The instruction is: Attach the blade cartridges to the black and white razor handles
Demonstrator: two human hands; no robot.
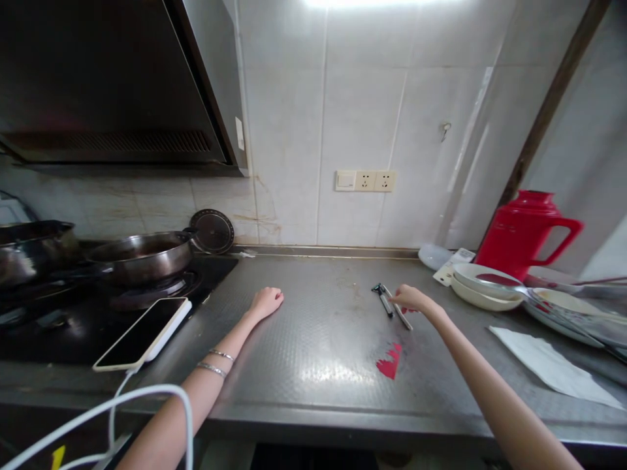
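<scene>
My left hand (267,303) rests on the steel counter with its fingers curled in, and nothing shows in it. Bent fingers of my right hand (409,298) close over a slim pale stick (404,320), which lies slanted on the counter; its exact kind is unclear. Just left of the stick lies a razor (383,301) with a dark head and a light handle. A bit of red shows beneath my right hand, mostly hidden. Nearer to me, a torn red scrap (390,363) lies flat.
At left, a pan (142,256) stands on the black stove, with a cabled white phone (142,334) at its edge. A red thermos jug (522,232), stacked bowls (482,297) and a white paper sheet (548,365) stand or lie at right.
</scene>
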